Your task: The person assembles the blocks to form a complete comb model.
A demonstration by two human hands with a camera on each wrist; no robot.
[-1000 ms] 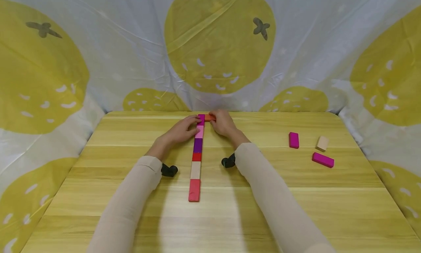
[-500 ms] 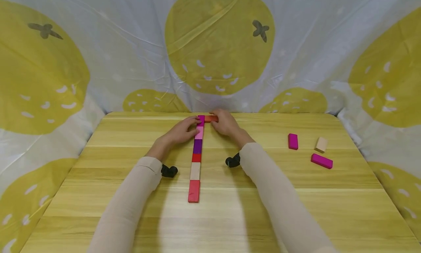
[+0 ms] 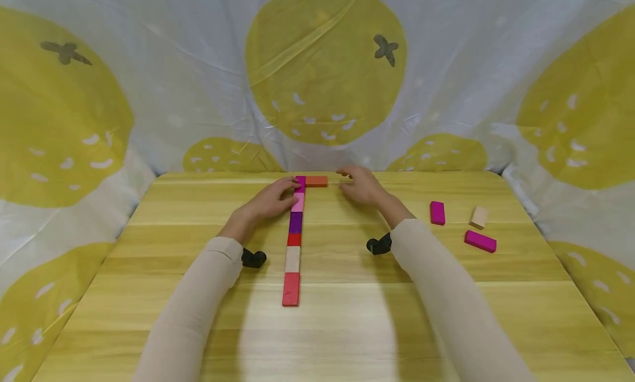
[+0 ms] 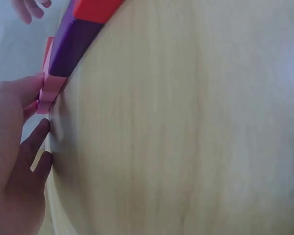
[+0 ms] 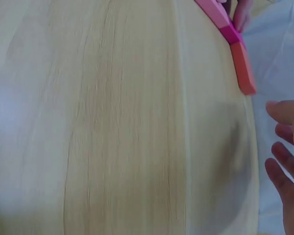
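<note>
A straight row of coloured blocks runs away from me, with a coral block nearest, then a beige block, a red block, a purple block, a pink block and a magenta block farthest. Against the magenta block's right side lies an orange block, crosswise to the row. My left hand rests at the far end, thumb touching the pink block and a finger on the magenta one. To the right of the orange block, my right hand hovers apart from it, fingers loosely bent, holding nothing.
On the right of the wooden table lie two loose magenta blocks, one upright and one slanted, beside a loose beige block. A hanging cloth with yellow fruit prints borders the table's back edge.
My right hand has let go of the orange block and moved to the right, leaving the block beside the magenta one. My left hand has kept its place.
</note>
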